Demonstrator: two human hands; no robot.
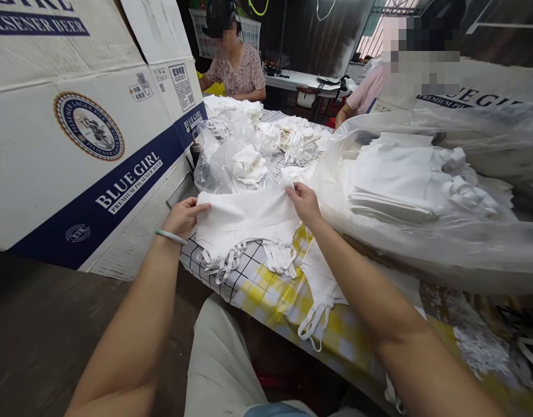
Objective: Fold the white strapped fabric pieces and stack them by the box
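Left of the left hand [182, 216] stands a box [36, 168], cut off at the picture's edge. That hand pinches one upper corner of the white cloth [249, 219], which lies between the hands, its long axis running from one to the other (neither is clearly nearer). How many layers it has is hard to make out. The right hand [305, 202], partly turned from view, pinches the opposite corner; to its right, plastic [449, 249] half veils a stack [392, 171].

The white garment [249, 215] is of plain cloth, spread wide above the table [266, 295] and held by its two upper corners. At its lower edge, narrow white straps [280, 258] hang in two loose bunches.
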